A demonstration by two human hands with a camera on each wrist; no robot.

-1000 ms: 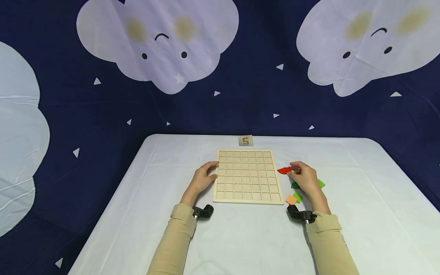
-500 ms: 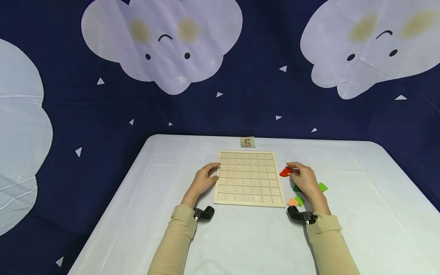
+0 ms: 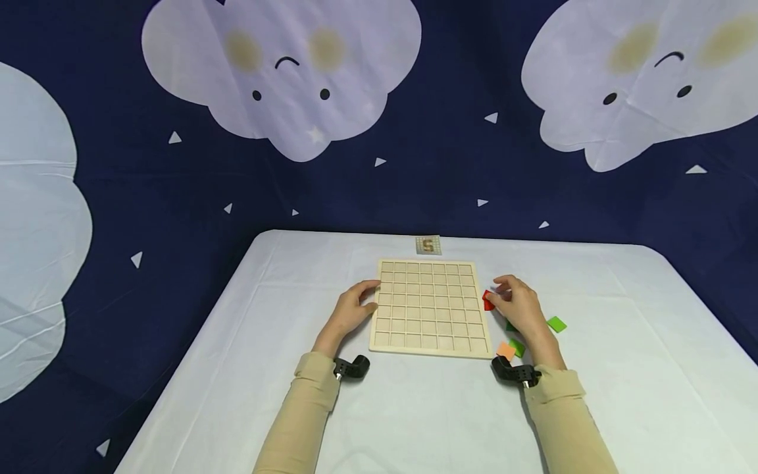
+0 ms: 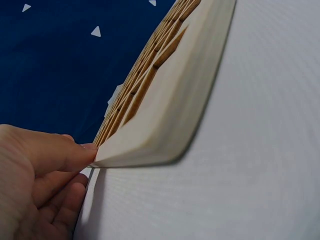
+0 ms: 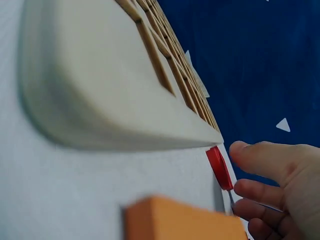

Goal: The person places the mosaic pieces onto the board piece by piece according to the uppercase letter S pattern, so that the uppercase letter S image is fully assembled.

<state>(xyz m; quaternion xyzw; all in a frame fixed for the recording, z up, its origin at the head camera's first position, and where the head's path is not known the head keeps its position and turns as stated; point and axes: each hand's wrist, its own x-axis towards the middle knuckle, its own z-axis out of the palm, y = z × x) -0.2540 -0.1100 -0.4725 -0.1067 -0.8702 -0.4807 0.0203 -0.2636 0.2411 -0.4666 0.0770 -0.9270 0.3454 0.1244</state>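
My left hand (image 3: 349, 313) touches the left edge of a wooden grid board (image 3: 428, 353), thumb and forefinger apart along it. In the left wrist view the fingertips meet the board's side. On the other side, my right hand (image 3: 522, 308) is over a red tile (image 3: 487, 305) close to the board's right edge. The thumb overlaps that tile in the head view. From the right wrist, the red tile (image 5: 220, 167) stands beside the board's corner, and the thumb and fingers are spread around it without pinching it.
Near the right hand lie an orange tile (image 3: 506, 350), a light green tile (image 3: 517, 347) and a second light green tile (image 3: 556, 324). A dark green tile (image 3: 510, 326) is partly hidden by the hand. A small patterned card (image 3: 428, 245) lies behind the board.
The right fingers have lifted and spread away from the red pieces; two overlapping red shapes showed before, one shows now, nearer the board. The left hand has stayed on the board's edge.
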